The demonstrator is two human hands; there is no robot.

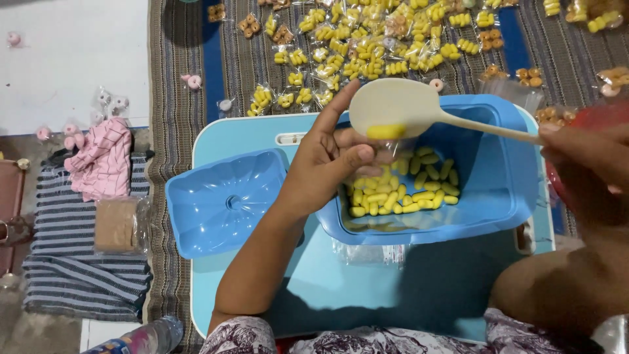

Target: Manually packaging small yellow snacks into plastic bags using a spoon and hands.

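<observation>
My left hand (325, 164) pinches a small clear plastic bag (392, 149) over a blue container (498, 203) half full of yellow puffed snacks (406, 190). My right hand (586, 164) grips the handle of a cream plastic spoon (400, 108), whose bowl hovers at the bag's mouth. A few yellow pieces (385, 131) sit at the spoon's lower edge, right above the bag. The container rests on a light blue low table (367, 288).
The blue container lid (223, 200) lies upside down on the table's left part. Several filled bags of yellow and orange snacks (367, 46) cover the striped mat beyond the table. Pink striped cloth (101, 160), a tan packet (116, 224) and a bottle (141, 337) lie at left.
</observation>
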